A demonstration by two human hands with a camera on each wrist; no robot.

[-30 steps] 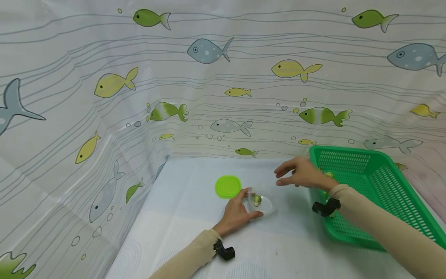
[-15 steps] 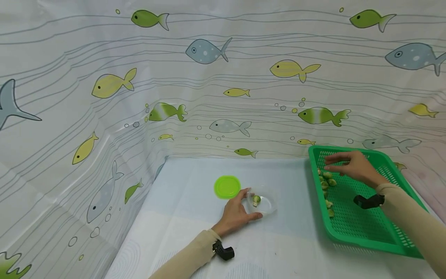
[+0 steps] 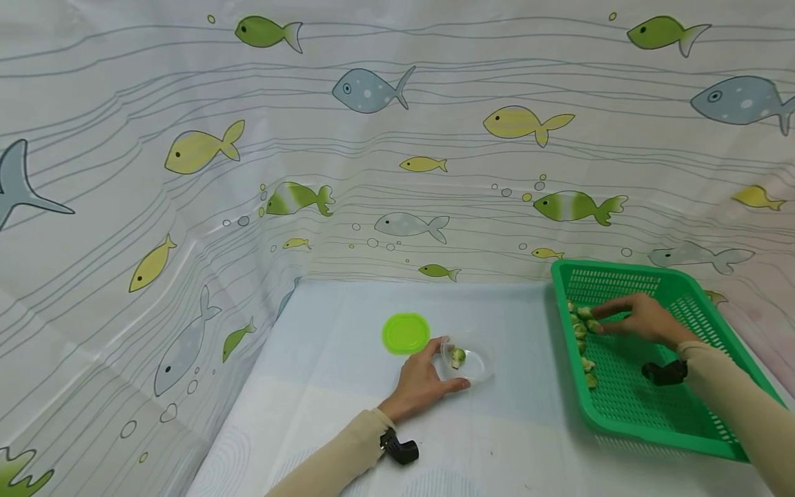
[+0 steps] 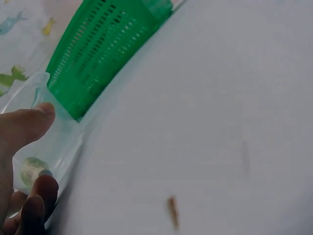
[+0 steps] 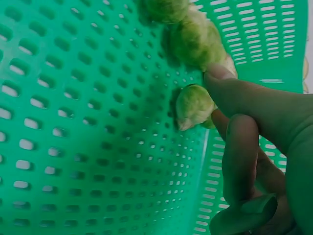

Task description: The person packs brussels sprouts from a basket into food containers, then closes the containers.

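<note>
In the head view, my left hand [image 3: 422, 381] holds a small clear plastic container [image 3: 481, 359] between thumb and fingers, on the table. One Brussels sprout [image 3: 458, 357] lies inside it. The left wrist view shows the thumb and fingertips at the container's wall [image 4: 61, 142]. My right hand [image 3: 649, 321] is down in the green basket [image 3: 652, 407], its thumb and index finger at a Brussels sprout [image 5: 194, 105] with a gap between their tips. More sprouts [image 5: 198, 39] lie beside it along the basket's left side. The other right fingers are bent loosely.
A bright green lid [image 3: 406, 333] lies flat on the table, left of and behind the container. The basket's raised rim [image 3: 584, 393] stands on the right. A fish-patterned sheet [image 3: 397, 138] rises behind and to the left of the table.
My right hand has moved right from near the container, over the basket's rim, then down to the sprouts. The left hand and container have stayed in place.
</note>
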